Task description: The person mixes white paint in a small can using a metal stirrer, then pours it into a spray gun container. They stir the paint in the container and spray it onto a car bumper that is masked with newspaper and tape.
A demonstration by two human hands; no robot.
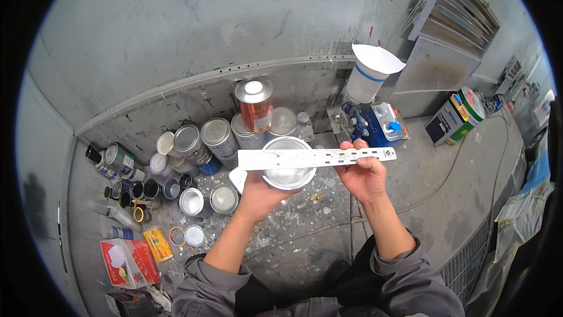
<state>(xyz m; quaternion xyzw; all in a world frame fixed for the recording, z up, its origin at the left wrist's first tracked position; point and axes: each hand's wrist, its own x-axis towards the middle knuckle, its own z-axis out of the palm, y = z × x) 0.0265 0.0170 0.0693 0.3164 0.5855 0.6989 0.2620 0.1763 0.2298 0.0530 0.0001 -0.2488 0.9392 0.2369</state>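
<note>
My left hand (261, 192) holds a clear plastic cup (287, 164) from below; pale liquid shows inside it. My right hand (365, 173) grips a flat white stirring stick (311, 158) with small holes, held level across the cup's rim. Both hands are raised above a paint-spattered grey floor (305, 235). My grey sleeves enter from the lower edge.
Several paint cans (220, 138) crowd the floor at the left, with a red can (254, 104) stacked on top. A white paper funnel (370, 70) stands over a blue device (381, 124) behind. A red carton (129, 261) lies at lower left, a green-white canister (457, 116) at right.
</note>
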